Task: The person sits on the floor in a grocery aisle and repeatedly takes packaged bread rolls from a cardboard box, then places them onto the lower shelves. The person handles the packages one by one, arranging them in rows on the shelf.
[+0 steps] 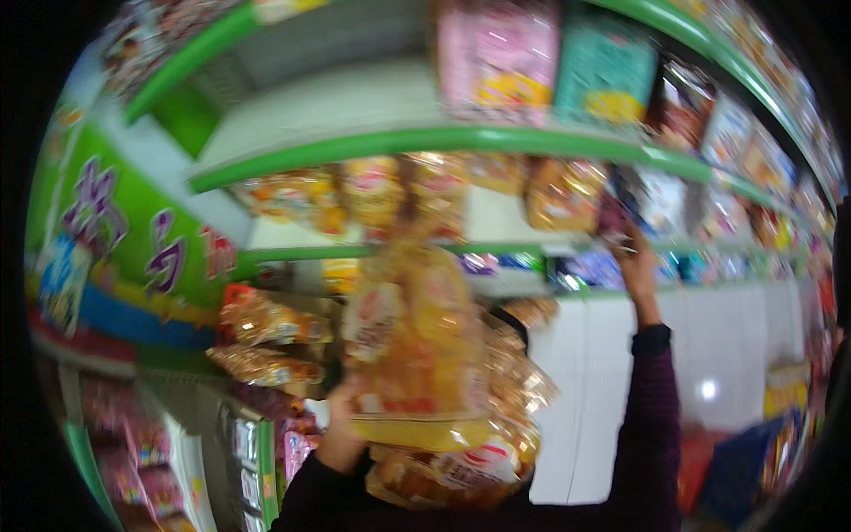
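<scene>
My left hand (343, 415) is closed on the lower left side of a see-through yellow bag of bread (421, 341), held up in front of me. Behind and below that bag are more shiny bread packages (461, 470), partly hidden by it. My right arm reaches out to the middle shelf. There my right hand (635, 259) has its fingers curled at the lower end of a small dark purple package (613, 215). Motion blurs the fingers and the package. Just left of it stands a golden bread bag (565, 195).
Green-edged shelves (479, 139) curve across, with a pink package (498, 62) and a teal package (607, 71) above. Golden packets (270, 319) sit in a box at left. A green wall panel (133, 222) stands farther left. Below the shelves run white floor tiles (576, 381).
</scene>
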`<state>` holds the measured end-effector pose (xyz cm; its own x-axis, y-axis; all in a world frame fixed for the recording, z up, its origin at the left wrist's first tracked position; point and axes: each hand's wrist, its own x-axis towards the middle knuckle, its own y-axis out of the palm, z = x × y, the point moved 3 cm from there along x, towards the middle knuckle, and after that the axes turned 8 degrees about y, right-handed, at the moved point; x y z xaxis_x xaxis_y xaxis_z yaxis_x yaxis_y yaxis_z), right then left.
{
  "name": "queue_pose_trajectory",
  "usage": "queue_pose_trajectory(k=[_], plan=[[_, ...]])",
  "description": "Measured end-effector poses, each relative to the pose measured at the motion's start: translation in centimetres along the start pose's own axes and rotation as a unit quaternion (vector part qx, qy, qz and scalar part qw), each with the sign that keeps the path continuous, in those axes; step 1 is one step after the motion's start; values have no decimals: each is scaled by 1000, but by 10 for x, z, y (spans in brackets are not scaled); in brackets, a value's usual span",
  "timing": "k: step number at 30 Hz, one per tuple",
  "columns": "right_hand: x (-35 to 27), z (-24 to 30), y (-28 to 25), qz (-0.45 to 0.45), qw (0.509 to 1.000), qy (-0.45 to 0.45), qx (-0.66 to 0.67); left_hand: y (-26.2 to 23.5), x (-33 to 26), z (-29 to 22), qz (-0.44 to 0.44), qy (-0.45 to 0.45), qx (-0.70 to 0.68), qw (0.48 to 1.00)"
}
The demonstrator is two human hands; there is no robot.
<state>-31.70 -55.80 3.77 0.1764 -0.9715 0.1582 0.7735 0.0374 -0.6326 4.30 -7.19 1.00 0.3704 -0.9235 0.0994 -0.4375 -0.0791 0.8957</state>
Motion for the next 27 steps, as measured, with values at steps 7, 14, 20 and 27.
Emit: queue_pose_trajectory(k=[7, 14, 20, 27], plan=[[153, -71, 23, -39, 961, -89, -260, 39, 24, 17, -95, -65, -128, 985], [187, -120, 63, 9, 942, -114, -315, 55, 30, 26, -109, -61, -88, 988], [174, -98, 69, 24, 954, -99, -283, 89, 41, 10, -77, -38, -69, 994], [106, -89, 2, -188, 958, 3, 217, 106, 54, -24, -101, 53, 41, 993]])
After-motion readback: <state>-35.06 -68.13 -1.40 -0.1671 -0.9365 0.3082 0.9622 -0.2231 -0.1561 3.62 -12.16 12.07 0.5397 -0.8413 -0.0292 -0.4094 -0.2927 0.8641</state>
